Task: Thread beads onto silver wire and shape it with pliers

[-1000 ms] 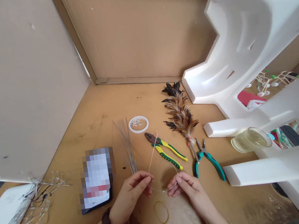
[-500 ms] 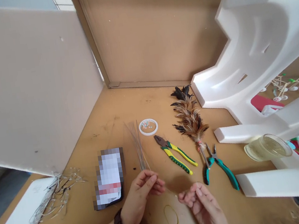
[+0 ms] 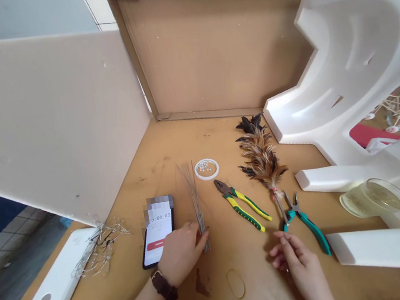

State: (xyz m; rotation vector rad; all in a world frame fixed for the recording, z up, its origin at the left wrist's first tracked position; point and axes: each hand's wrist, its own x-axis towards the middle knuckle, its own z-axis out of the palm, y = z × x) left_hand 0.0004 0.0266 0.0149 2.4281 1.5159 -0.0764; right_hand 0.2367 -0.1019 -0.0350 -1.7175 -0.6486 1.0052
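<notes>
The left hand's [image 3: 181, 253] fingers straddle the wires [image 3: 197, 205], perhaps steadying them, grip unclear, as is the curled right hand's [image 3: 295, 256].

Around the counter [image 3: 179, 135]: cardboard [image 3: 223, 51] at twelve o'clock, tiled wall [image 3: 102, 6] at eleven, pale panel [image 3: 48, 117] at ten, floor [image 3: 49, 250] at eight, stool [image 3: 346, 23] at two.

the left hand [image 3: 183, 250] now lies over the wires [image 3: 194, 196] and a corner of the phone [image 3: 159, 241]; the right hand [image 3: 294, 256] has moved away from it, nearer the feather duster [image 3: 259, 153].
</notes>
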